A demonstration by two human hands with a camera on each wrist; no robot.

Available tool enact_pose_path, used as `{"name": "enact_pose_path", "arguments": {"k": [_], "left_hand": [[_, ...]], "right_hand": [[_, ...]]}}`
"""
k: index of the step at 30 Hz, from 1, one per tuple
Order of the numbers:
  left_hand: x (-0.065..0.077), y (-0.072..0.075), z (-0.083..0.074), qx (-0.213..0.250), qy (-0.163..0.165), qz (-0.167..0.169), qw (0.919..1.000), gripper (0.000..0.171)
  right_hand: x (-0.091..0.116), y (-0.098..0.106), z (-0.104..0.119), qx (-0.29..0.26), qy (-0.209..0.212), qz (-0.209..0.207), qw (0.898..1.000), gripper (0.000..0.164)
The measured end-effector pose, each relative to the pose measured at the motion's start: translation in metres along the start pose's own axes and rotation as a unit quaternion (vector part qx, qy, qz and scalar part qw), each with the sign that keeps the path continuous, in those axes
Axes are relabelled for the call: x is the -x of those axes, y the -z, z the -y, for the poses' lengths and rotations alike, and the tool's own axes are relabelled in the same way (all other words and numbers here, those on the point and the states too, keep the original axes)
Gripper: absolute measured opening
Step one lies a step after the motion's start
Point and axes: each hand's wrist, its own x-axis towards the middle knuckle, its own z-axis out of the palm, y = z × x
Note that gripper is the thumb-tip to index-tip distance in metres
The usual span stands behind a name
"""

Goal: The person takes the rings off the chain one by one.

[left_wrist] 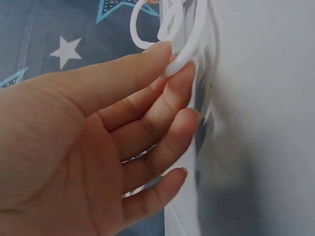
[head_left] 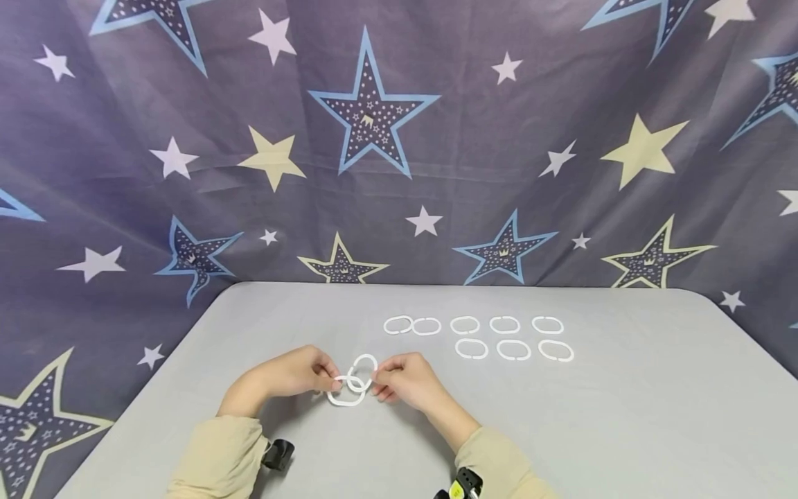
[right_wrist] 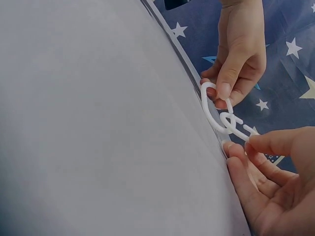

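Two white oval links are looped through each other between my hands, held over the table. Thumb and fingers of my left hand (head_left: 291, 372) pinch the left link (head_left: 345, 404), which shows close up as a curved white bar (left_wrist: 189, 55) in the left wrist view. My right hand (head_left: 411, 381) pinches the other link (head_left: 366, 357) at its right side. In the right wrist view, this right link (right_wrist: 237, 132) has a gap in its ring and crosses the lower end of the left link (right_wrist: 205, 109).
Several more white oval links lie in two rows toward the back of the grey table (head_left: 598, 430), such as a front-row link (head_left: 556, 360). The two leftmost links (head_left: 427, 334) of the back row sit end to end. A star-patterned curtain (head_left: 461, 159) hangs behind the table.
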Motion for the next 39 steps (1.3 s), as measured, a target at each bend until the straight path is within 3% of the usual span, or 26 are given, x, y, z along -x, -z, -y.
{"name": "enact_pose_path", "arguments": {"k": [6,12,19,39], "left_hand": [[0.0,0.001,-0.002,-0.012,-0.016,-0.023,0.9995,0.014],[0.001,0.002,-0.004,-0.059,-0.029,-0.055,0.9963,0.014],[0.0,0.003,-0.007,-0.088,-0.021,-0.084,0.9923,0.011],[0.001,0.003,-0.01,-0.093,-0.043,-0.094,0.9903,0.01]], "right_hand": [[0.001,0.001,0.002,0.011,0.004,0.008,1.0,0.01],[0.001,0.002,0.003,0.018,0.001,0.013,1.0,0.01],[0.001,0.003,0.003,0.016,0.0,0.024,1.0,0.013],[0.002,0.004,0.009,0.036,0.005,0.029,0.999,0.015]]}}
